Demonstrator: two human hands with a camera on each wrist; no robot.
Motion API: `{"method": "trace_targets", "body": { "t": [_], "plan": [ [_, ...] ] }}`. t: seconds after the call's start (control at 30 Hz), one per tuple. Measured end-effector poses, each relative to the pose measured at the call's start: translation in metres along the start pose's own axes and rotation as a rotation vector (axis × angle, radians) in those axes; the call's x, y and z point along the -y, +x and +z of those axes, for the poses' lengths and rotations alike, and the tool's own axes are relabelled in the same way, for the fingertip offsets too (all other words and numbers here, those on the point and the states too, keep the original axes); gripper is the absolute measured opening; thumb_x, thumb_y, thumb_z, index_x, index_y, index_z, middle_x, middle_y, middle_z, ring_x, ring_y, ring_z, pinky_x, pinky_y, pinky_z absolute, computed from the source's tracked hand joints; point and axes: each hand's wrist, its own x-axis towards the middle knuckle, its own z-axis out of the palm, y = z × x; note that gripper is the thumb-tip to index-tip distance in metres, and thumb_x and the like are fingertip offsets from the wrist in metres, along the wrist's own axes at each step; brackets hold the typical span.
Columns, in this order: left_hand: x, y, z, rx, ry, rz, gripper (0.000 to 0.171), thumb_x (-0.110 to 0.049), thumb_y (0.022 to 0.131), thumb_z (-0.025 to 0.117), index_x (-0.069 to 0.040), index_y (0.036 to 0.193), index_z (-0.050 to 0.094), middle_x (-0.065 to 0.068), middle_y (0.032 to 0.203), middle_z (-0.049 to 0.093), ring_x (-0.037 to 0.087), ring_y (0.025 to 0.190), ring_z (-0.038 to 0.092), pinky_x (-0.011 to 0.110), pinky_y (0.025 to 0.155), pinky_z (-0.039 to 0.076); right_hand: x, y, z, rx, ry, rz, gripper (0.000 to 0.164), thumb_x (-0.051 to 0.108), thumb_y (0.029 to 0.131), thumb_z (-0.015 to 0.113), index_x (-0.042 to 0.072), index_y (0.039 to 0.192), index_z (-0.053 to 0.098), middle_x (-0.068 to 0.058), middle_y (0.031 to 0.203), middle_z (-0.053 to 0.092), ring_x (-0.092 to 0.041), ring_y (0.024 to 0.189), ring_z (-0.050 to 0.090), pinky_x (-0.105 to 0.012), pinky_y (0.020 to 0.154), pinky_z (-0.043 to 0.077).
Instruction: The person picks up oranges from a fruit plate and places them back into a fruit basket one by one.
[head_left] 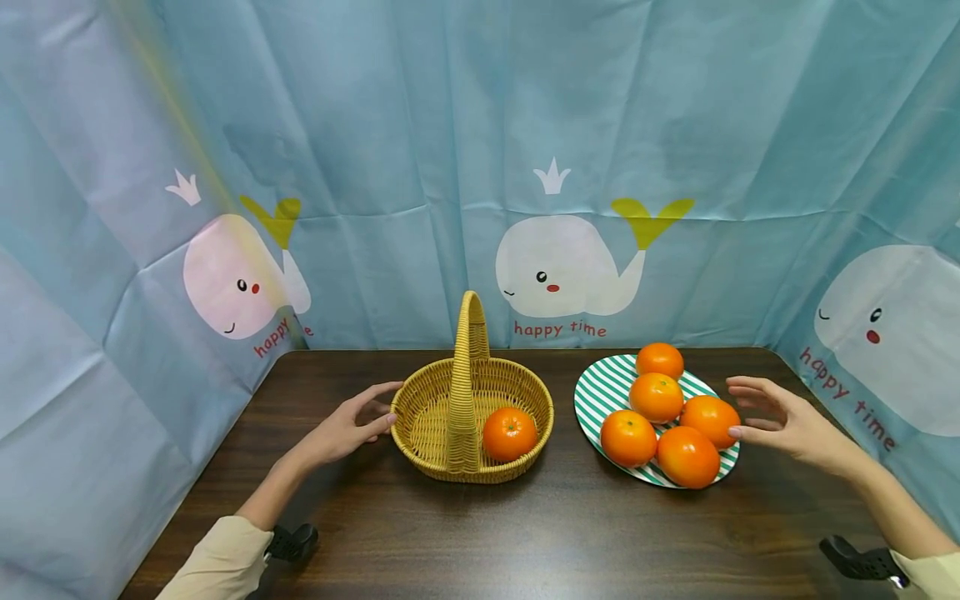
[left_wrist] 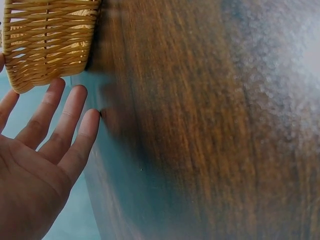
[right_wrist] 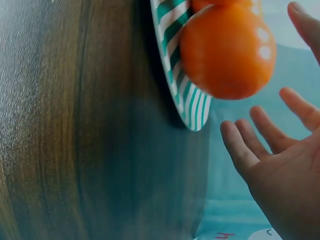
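Observation:
A yellow wicker basket (head_left: 424, 457) with a tall arched handle stands mid-table, with one orange (head_left: 510, 434) in its right half. My left hand (head_left: 342, 427) is at the basket's left rim, its thumb and index fingertip touching or nearly touching it. In the left wrist view, the fingers (left_wrist: 70, 117) are spread and fairly straight beside the woven wall (left_wrist: 50, 45). On a green-and-white striped plate (head_left: 596, 396) lie several oranges (head_left: 687, 457). Just right of the nearest orange (right_wrist: 227, 52), my right hand (head_left: 795, 425) is held with fingers apart, holding nothing.
The dark wooden table (head_left: 525, 542) runs up to a blue curtain (head_left: 390, 167) printed with whales, which closes in the back and both sides. A gap of bare wood separates the basket from the plate. A black strap sits on each wrist.

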Motion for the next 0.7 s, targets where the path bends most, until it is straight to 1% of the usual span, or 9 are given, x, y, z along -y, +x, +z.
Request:
{"method": "trace_targets", "body": {
  "t": [0.1,0.2,0.3,0.4,0.47,0.57,0.7],
  "plan": [
    [0.001,0.0,0.0,0.001,0.01,0.0,0.057,-0.018,0.105,0.06,-0.006,0.156,0.036,0.025,0.13,0.061,0.027,0.104,0.067,0.047,0.078,0.057,-0.007,0.001,0.001,0.007,-0.024,0.027,0.065,0.0,0.091,0.074,0.004,0.149,0.043,0.019,0.138,0.048,0.001,0.12,0.049,-0.018,0.087,0.049],
    [0.001,0.0,0.0,-0.003,0.021,0.001,0.057,-0.019,0.105,0.06,-0.006,0.156,0.037,0.024,0.13,0.061,0.026,0.104,0.067,0.047,0.078,0.057,-0.013,0.002,0.003,0.011,-0.029,0.037,0.065,0.001,0.091,0.074,0.003,0.148,0.042,0.017,0.137,0.048,0.002,0.119,0.05,-0.02,0.086,0.05],
    [0.001,0.0,0.0,-0.012,0.028,0.0,0.057,-0.02,0.105,0.06,-0.007,0.155,0.038,0.024,0.129,0.062,0.026,0.104,0.067,0.047,0.078,0.057,-0.018,0.005,0.005,0.031,-0.01,0.032,0.063,0.0,0.092,0.073,0.001,0.147,0.043,0.008,0.136,0.052,0.003,0.117,0.052,-0.023,0.085,0.052],
    [0.001,0.0,-0.001,-0.011,0.022,0.005,0.057,-0.02,0.105,0.061,-0.005,0.155,0.037,0.025,0.131,0.061,0.028,0.106,0.066,0.048,0.079,0.057,-0.021,0.008,0.007,0.055,0.022,0.028,0.059,-0.001,0.091,0.074,-0.001,0.144,0.047,-0.002,0.133,0.057,0.002,0.114,0.055,-0.024,0.084,0.053],
    [0.001,0.0,-0.001,-0.01,0.021,-0.003,0.057,-0.02,0.105,0.061,-0.006,0.155,0.038,0.024,0.132,0.06,0.03,0.108,0.065,0.048,0.079,0.057,-0.022,0.009,0.008,0.067,0.034,0.023,0.056,-0.002,0.091,0.074,-0.002,0.141,0.05,-0.006,0.131,0.059,-0.001,0.113,0.057,-0.024,0.084,0.053],
    [0.0,0.001,-0.001,0.001,0.013,-0.005,0.057,-0.019,0.105,0.06,-0.006,0.155,0.037,0.025,0.133,0.059,0.033,0.109,0.064,0.05,0.08,0.057,-0.024,0.01,0.008,0.088,0.05,0.014,0.053,-0.003,0.091,0.073,-0.004,0.14,0.051,-0.006,0.127,0.063,-0.005,0.108,0.061,-0.024,0.082,0.054],
    [0.0,0.001,0.0,0.003,0.004,-0.007,0.057,-0.017,0.105,0.061,-0.006,0.155,0.037,0.026,0.133,0.058,0.035,0.11,0.064,0.05,0.08,0.057,-0.025,0.011,0.009,0.122,0.108,0.009,0.052,-0.006,0.093,0.07,-0.006,0.14,0.049,-0.005,0.123,0.065,-0.011,0.105,0.065,-0.026,0.081,0.055]
  ]
}}
